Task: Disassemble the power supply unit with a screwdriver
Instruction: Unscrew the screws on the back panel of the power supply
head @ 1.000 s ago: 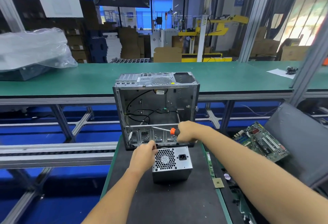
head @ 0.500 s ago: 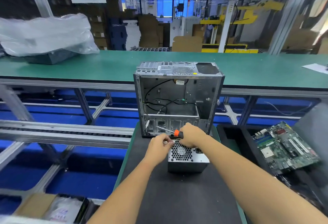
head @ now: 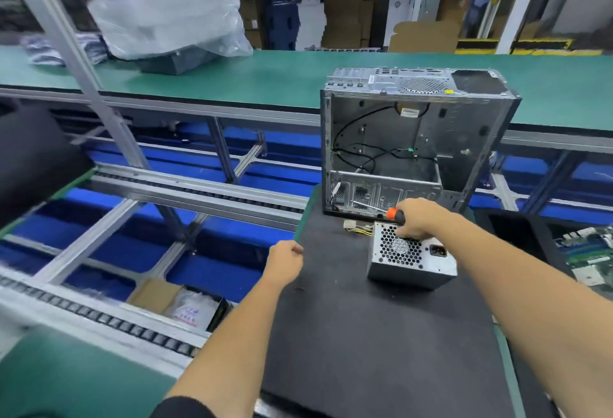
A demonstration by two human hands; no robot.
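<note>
No legible writing; right hand (head: 418,221) grips the screwdriver (head: 381,211), shaft pointing left over the power supply (head: 411,257); left hand (head: 284,261) curled, empty.

On the black mat: 1 power supply unit (head: 411,257), 1 open computer case (head: 418,142), 1 screwdriver (head: 381,210) and 2 hands — left (head: 285,261), right (head: 419,220). Off the mat — 1 circuit board (head: 590,257), 1 plastic-wrapped bundle (head: 169,18), 1 cardboard box (head: 175,301).
</note>
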